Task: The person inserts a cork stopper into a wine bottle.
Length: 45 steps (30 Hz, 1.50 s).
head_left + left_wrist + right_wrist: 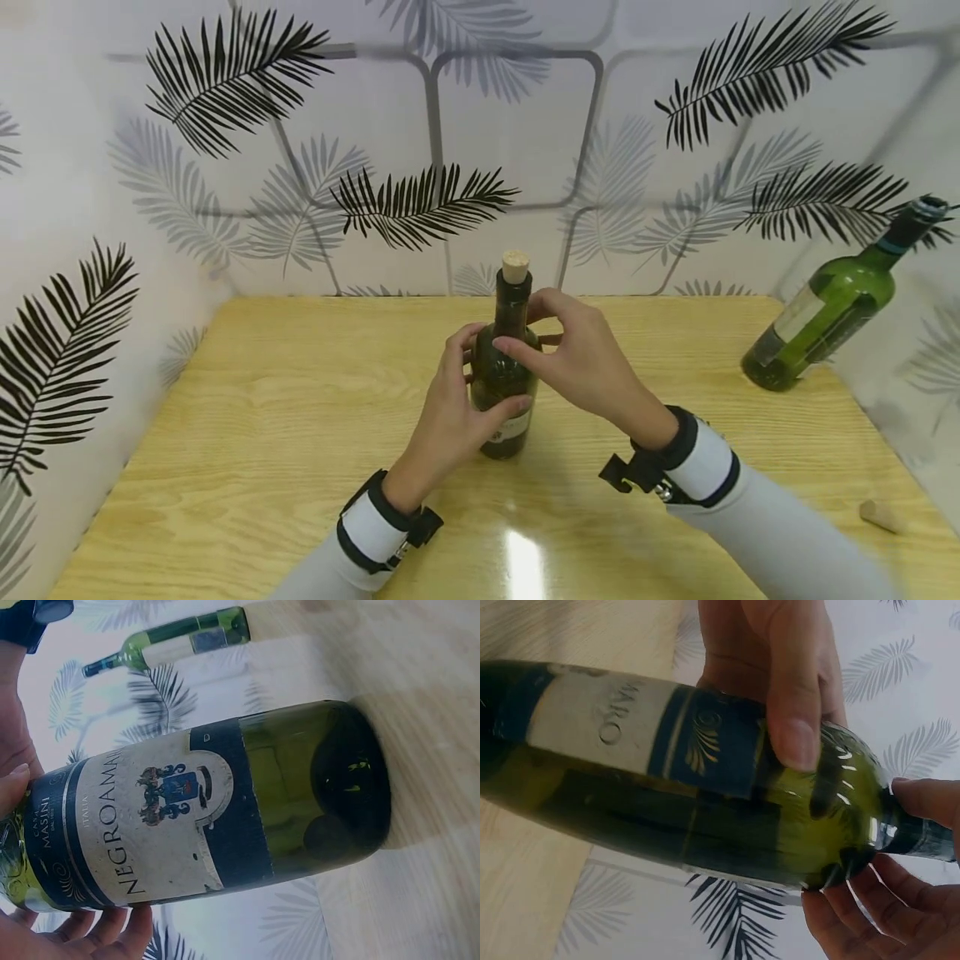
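Observation:
A dark green wine bottle (498, 375) stands upright in front of me, with a cork (515, 265) in its mouth. My left hand (459, 408) grips the bottle's body, thumb across the front and fingers round the far side. Higher up, my right hand (573, 354) holds the bottle at the shoulder and lower neck, its thumb in front and its fingers behind. In the left wrist view a worn white and blue label (150, 802) covers the bottle's middle. The right wrist view shows both thumbs on the glass near the shoulder.
A second green wine bottle (821, 312) stands on the right of the wooden table (300, 400), its mouth uncorked. Near the right edge lies a small brown piece (877, 515). A leaf-patterned wall covering (510, 133) rises behind the table and along its sides.

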Available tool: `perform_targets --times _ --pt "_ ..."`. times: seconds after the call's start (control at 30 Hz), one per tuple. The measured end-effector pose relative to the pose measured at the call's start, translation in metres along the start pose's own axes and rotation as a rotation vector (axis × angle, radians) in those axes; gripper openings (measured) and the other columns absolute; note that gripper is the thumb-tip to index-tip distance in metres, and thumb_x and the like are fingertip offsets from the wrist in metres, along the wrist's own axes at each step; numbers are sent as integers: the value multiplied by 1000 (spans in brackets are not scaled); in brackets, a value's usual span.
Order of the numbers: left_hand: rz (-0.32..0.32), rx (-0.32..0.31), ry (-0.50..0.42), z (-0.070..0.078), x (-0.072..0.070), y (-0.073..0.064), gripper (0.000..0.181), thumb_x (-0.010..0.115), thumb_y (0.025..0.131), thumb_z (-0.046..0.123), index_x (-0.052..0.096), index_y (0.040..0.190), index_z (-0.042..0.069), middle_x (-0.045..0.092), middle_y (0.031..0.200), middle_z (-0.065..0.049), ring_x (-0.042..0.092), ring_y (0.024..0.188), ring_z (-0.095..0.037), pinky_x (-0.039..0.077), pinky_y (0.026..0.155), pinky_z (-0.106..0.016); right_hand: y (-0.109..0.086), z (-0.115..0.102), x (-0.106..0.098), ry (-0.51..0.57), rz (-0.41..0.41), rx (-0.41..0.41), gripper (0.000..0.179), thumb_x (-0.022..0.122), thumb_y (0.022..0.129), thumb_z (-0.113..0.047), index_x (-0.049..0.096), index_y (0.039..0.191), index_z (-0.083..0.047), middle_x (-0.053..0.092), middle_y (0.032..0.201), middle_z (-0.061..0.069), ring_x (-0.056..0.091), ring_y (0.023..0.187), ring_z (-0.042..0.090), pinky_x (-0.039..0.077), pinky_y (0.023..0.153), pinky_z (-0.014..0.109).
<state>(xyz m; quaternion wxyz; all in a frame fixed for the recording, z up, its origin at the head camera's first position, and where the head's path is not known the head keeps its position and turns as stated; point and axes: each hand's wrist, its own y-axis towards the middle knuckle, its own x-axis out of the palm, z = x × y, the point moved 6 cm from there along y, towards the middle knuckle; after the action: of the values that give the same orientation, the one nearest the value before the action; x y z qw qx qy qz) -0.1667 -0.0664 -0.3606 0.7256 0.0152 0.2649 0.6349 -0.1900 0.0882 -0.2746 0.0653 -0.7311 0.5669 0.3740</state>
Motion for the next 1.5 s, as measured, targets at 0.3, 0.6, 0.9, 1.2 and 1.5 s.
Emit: perform_targets --times 0.3,0.6,0.9,1.2,1.5 --pt "4 25 35 -16 3 49 92 92 98 13 31 166 0 55 155 -33 60 143 -51 58 111 -68 33 26 1 -19 109 -27 26 81 106 -8 70 122 9 75 124 30 74 128 49 67 101 64" --pt "5 0 65 -39 -1 106 92 87 103 17 26 169 -1 50 157 -35 57 148 -52 52 122 -66 89 54 -1 -32 96 58 30 79 109 -14 71 126 9 76 135 30 70 137 47 60 116 61" --pt "83 -94 83 -63 -22 122 91 85 105 22 25 172 4 46 165 -32 52 154 -51 46 127 -70 98 73 4 -53 9 72 60 72 114 -21 51 162 7 63 160 29 64 148 46 54 123 61" --pt "172 -45 115 -77 -37 122 102 83 105 40 19 178 10 40 171 -30 45 161 -47 43 130 -69 26 112 -131 -70 530 134 63 75 108 -9 46 160 11 52 163 32 54 152 44 45 131 54" --pt "337 221 163 7 -36 72 99 82 104 10 17 176 -8 24 183 -32 25 173 -48 25 141 -66 -82 164 -274 -130 1013 511 78 68 109 -33 28 172 -12 29 179 7 27 163 11 19 136 22"
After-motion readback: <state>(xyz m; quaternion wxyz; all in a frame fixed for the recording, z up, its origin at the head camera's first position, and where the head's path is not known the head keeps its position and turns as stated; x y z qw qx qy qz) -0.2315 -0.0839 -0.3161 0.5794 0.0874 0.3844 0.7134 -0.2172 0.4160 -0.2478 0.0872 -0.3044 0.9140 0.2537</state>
